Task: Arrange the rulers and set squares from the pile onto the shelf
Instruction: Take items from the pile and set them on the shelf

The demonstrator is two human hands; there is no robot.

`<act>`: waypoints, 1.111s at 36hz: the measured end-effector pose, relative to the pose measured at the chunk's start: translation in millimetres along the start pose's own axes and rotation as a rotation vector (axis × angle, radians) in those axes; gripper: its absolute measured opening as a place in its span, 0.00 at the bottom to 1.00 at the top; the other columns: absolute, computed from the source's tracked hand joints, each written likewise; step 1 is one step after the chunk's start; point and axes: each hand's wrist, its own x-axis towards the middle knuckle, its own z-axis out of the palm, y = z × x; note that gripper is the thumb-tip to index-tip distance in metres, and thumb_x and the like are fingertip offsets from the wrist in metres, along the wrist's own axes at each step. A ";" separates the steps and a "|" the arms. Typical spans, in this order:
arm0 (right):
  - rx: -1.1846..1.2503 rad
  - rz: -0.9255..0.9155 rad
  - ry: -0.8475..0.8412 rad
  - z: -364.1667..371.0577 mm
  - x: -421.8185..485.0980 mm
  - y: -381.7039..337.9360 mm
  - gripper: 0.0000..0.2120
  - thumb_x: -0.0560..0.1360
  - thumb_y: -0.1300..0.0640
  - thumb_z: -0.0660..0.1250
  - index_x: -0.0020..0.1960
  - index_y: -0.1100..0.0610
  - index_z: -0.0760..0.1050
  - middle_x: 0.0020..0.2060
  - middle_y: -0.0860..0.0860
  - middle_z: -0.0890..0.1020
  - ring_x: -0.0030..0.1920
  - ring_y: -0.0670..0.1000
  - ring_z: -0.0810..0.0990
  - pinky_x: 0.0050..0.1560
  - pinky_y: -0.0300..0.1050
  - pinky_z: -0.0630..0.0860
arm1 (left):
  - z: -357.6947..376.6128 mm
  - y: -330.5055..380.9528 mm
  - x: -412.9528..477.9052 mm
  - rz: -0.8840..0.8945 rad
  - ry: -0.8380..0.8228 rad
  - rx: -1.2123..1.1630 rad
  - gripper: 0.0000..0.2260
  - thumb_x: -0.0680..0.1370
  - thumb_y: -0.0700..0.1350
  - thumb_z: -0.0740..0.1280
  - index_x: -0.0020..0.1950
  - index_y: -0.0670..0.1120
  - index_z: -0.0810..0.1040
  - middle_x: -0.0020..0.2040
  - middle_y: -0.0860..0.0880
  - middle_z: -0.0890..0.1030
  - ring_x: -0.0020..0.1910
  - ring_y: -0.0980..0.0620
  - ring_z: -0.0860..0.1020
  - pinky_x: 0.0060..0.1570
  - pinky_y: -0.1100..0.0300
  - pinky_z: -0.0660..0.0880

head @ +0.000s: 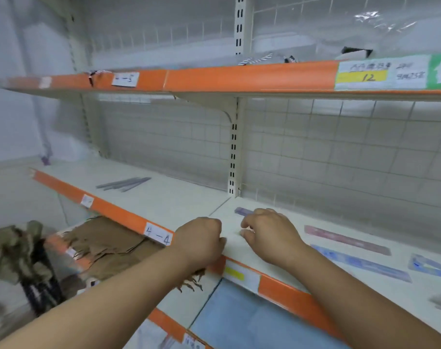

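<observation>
The right hand [269, 235] is curled over a purple ruler [242, 211] on the middle shelf [179, 197]. Only the ruler's far end shows beyond the knuckles, lying low against the board just right of the seam between the two shelf panels. The fingers appear to pinch it rather than merely rest on it. The left hand [201, 239] sits at the shelf's front edge beside the "4-4" label [157, 236], fingers tucked under; I cannot tell whether it holds anything.

The step in hand looks like setting this ruler down. To the right, a mauve ruler [347, 240] and a blue ruler [360, 263] lie flat and roughly parallel, with a blue set square [428, 265] beyond them. A few grey rulers [123, 183] lie well apart on the left panel.

To do it well, the purple ruler should probably be lowered flat first, then turned to the same slant as the mauve and blue ones, leaving a gap so none overlaps. Sliding with straight fingertips on top should steer it better than a pinch. Keeping it back from the orange front strip [108, 210] would guard against it tipping off
</observation>
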 end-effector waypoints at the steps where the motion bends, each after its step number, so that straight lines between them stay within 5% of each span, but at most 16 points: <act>1: 0.007 -0.006 -0.006 3.9 5.6 -13.0 0.13 0.79 0.49 0.59 0.57 0.53 0.77 0.62 0.50 0.76 0.63 0.55 0.72 0.60 0.46 0.68 | -2.7 -14.6 -5.0 -0.012 -0.003 -0.001 0.16 0.81 0.52 0.59 0.63 0.45 0.73 0.61 0.46 0.76 0.62 0.46 0.73 0.56 0.55 0.72; 10: 0.002 -0.100 -0.043 31.9 48.2 -117.8 0.13 0.79 0.49 0.58 0.59 0.51 0.76 0.56 0.51 0.77 0.59 0.55 0.73 0.58 0.47 0.68 | -8.9 -130.0 -38.9 -0.111 0.004 0.006 0.12 0.80 0.51 0.59 0.52 0.44 0.75 0.53 0.46 0.79 0.52 0.46 0.77 0.43 0.59 0.69; 21: 0.021 -0.241 -0.097 70.9 127.9 -195.2 0.15 0.79 0.48 0.58 0.62 0.51 0.75 0.57 0.51 0.77 0.59 0.54 0.73 0.57 0.45 0.68 | -12.7 -237.0 -37.4 -0.240 0.037 -0.012 0.11 0.81 0.52 0.58 0.53 0.46 0.75 0.47 0.49 0.78 0.44 0.50 0.74 0.39 0.60 0.69; 27: 0.031 -0.273 -0.099 89.6 197.8 -220.8 0.15 0.80 0.47 0.58 0.62 0.50 0.75 0.56 0.50 0.77 0.59 0.53 0.73 0.55 0.45 0.68 | -14.4 -294.0 -1.4 -0.313 0.077 -0.004 0.14 0.80 0.50 0.59 0.35 0.47 0.67 0.33 0.52 0.69 0.37 0.51 0.72 0.33 0.61 0.66; 32: 0.067 -0.252 -0.093 108.9 260.8 -235.5 0.14 0.79 0.47 0.58 0.60 0.50 0.75 0.56 0.49 0.77 0.58 0.52 0.74 0.54 0.45 0.70 | -22.6 -338.2 41.1 -0.316 0.065 0.013 0.12 0.81 0.50 0.58 0.53 0.44 0.76 0.51 0.46 0.79 0.50 0.47 0.77 0.41 0.59 0.70; 36: 0.076 -0.236 -0.116 125.2 305.0 -243.1 0.13 0.79 0.47 0.58 0.57 0.52 0.77 0.56 0.48 0.79 0.57 0.51 0.76 0.53 0.45 0.73 | -24.8 -375.6 73.1 -0.353 0.047 0.021 0.10 0.80 0.49 0.58 0.48 0.43 0.73 0.51 0.42 0.77 0.51 0.44 0.77 0.42 0.56 0.71; 40: 0.078 -0.217 -0.146 141.8 338.5 -252.4 0.13 0.79 0.48 0.59 0.56 0.52 0.77 0.57 0.49 0.79 0.57 0.52 0.77 0.54 0.45 0.73 | -20.3 -411.5 99.4 -0.353 0.049 0.007 0.13 0.80 0.50 0.58 0.58 0.44 0.75 0.55 0.46 0.78 0.54 0.47 0.76 0.49 0.56 0.74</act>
